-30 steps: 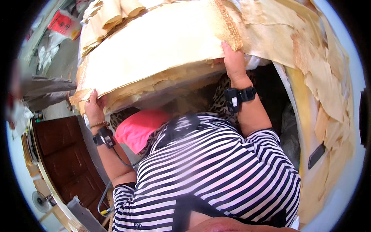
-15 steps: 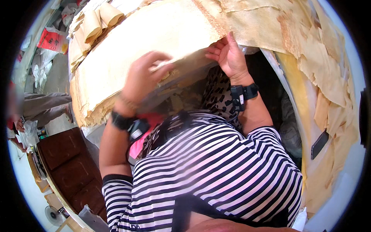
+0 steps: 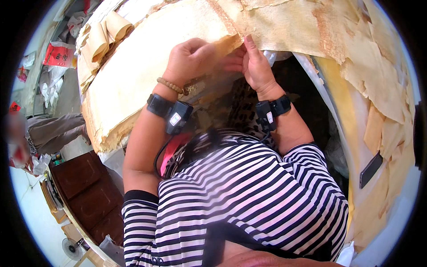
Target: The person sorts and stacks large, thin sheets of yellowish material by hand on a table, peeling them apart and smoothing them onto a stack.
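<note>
We seem to be in a workshop — tan sheets (image 3: 373,84) lie layered, rolls (image 3: 100,42) beside them — with a fan (image 3: 72,249) behind.

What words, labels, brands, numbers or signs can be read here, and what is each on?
Red package, far left: large dark characters, not transcribed here.
White labels on the black wrist devices: too small to read.
Striped shirt: small dark mark at lower left, too unclear to read.
</note>
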`<state>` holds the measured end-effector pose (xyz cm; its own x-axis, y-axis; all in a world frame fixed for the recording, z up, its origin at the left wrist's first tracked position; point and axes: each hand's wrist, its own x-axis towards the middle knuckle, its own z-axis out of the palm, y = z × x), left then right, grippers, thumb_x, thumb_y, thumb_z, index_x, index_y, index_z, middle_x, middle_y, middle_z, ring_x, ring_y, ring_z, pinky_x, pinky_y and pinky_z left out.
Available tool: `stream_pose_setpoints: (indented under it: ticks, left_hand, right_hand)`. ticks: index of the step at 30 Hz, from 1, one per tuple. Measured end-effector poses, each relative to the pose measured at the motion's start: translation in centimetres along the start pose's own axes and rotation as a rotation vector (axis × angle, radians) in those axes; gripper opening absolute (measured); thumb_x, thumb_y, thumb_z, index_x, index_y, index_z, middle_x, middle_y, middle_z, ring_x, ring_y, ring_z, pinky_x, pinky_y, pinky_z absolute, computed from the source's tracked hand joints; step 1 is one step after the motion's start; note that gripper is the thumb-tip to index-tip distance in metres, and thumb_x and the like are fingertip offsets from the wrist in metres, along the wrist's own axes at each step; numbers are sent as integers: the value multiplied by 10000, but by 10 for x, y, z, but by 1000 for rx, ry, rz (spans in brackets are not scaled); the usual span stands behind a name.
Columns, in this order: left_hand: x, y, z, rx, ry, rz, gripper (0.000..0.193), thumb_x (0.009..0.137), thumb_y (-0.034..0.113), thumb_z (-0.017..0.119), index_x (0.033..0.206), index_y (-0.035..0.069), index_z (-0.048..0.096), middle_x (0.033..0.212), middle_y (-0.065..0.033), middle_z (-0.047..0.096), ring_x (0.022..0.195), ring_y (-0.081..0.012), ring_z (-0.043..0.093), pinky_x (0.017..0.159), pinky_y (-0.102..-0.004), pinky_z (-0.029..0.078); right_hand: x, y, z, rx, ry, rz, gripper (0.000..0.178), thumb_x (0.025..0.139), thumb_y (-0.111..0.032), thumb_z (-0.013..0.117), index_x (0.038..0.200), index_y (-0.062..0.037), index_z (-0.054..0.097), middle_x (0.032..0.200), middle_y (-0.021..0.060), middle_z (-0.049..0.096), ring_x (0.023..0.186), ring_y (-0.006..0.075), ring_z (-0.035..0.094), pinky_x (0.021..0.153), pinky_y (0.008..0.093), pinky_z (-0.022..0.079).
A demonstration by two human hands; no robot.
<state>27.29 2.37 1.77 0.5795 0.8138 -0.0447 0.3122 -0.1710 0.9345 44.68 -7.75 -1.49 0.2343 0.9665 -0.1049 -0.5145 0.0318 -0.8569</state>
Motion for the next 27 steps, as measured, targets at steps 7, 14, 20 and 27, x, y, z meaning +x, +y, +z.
stream_pose_setpoints:
  ticks: [7, 14, 20, 27]
  left_hand:
    - [1, 13, -6, 68, -78, -56, 236, 958, 242, 700, 1041, 24, 735, 844, 19, 684, 757, -66, 594, 673, -210, 500]
    - [-3, 5, 7, 271, 19, 268, 183, 876, 204, 736, 913, 25, 736, 816, -89, 731, 720, -137, 676, 671, -288, 551]
    - [-3, 8, 17, 504, 145, 342, 118, 848, 185, 718, 854, 67, 728, 792, -134, 719, 687, -220, 704, 653, -312, 560]
    - [-4, 14, 13, 431, 106, 210, 144, 862, 176, 727, 887, 34, 727, 771, -93, 724, 696, -157, 690, 653, -289, 557]
  right_hand:
    - [0, 2, 5, -238, -27, -110, 510, 949, -403, 670, 1256, -4, 586, 1047, 86, 681, 915, 161, 691, 734, 282, 593]
    - [4, 13, 7, -245, -3, -177, 373, 946, -307, 693, 1145, 7, 657, 1007, 63, 696, 850, 133, 677, 684, 268, 588]
    - [3, 12, 5, -344, 17, -156, 346, 949, -278, 691, 1098, 33, 671, 924, 64, 714, 788, 124, 669, 658, 271, 565]
    - [11, 20, -3, -444, 58, -133, 293, 912, -204, 619, 930, 83, 680, 811, 91, 700, 707, 149, 635, 643, 324, 519]
